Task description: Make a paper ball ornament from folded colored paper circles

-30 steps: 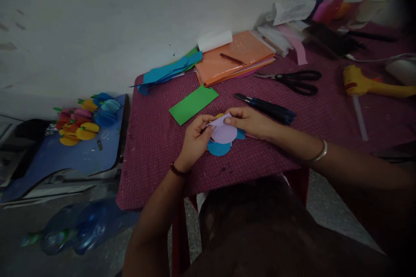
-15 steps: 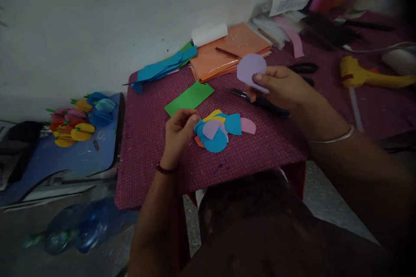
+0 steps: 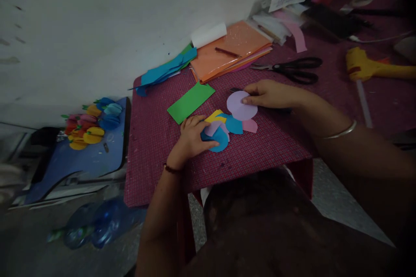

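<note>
My right hand (image 3: 271,94) pinches a lilac paper circle (image 3: 236,106) by its right edge, thumb on top, above the table. Beneath that hand lies a dark-handled cutter (image 3: 238,90), mostly hidden. My left hand (image 3: 190,142) rests at the left side of a small pile of cut paper pieces, its thumb and fingers spread around it. In the pile are a blue circle (image 3: 222,142), a folded lilac piece (image 3: 212,128), yellow pieces (image 3: 216,116) and a pink piece (image 3: 250,126). A green paper rectangle (image 3: 191,103) lies just beyond my left hand.
Black-handled scissors (image 3: 295,69) and a yellow glue gun (image 3: 357,65) lie to the right. Orange sheets (image 3: 227,58) and blue paper strips (image 3: 167,69) line the wall. Colourful paper fruit shapes (image 3: 92,135) sit on a blue board (image 3: 97,160) at left.
My right hand has lowered the lilac circle toward the pile, uncovering the scissors. My left hand has moved right onto the paper pieces, its fingers spreading.
</note>
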`<state>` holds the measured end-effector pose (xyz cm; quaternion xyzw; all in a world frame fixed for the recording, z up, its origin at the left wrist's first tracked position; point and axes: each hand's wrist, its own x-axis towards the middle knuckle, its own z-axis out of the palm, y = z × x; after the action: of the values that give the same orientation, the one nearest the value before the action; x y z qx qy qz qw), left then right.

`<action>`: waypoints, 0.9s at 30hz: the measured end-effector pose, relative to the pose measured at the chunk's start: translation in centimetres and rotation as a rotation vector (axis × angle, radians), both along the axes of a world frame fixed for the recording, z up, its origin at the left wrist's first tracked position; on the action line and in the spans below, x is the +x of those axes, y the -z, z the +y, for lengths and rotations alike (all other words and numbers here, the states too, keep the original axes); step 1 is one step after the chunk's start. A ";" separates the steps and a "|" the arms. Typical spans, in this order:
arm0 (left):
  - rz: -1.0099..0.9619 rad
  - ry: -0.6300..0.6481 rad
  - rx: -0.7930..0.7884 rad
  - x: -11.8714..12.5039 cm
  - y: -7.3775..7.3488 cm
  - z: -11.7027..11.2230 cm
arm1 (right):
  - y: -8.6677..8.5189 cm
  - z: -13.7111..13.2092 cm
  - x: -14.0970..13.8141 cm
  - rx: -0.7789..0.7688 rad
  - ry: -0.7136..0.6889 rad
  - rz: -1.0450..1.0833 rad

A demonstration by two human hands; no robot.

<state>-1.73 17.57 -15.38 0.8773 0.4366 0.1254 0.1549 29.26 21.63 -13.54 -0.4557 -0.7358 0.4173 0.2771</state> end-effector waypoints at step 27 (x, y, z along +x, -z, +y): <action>-0.978 -0.191 -0.701 2.5 -0.5 -1.4 | 0.2 -4.6 -7.5 -0.296 -0.003 0.593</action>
<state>0.77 16.16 -14.92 0.5718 0.4071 0.3758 0.6051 21.77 17.02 -13.74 -0.3487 -0.5549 0.6347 0.4095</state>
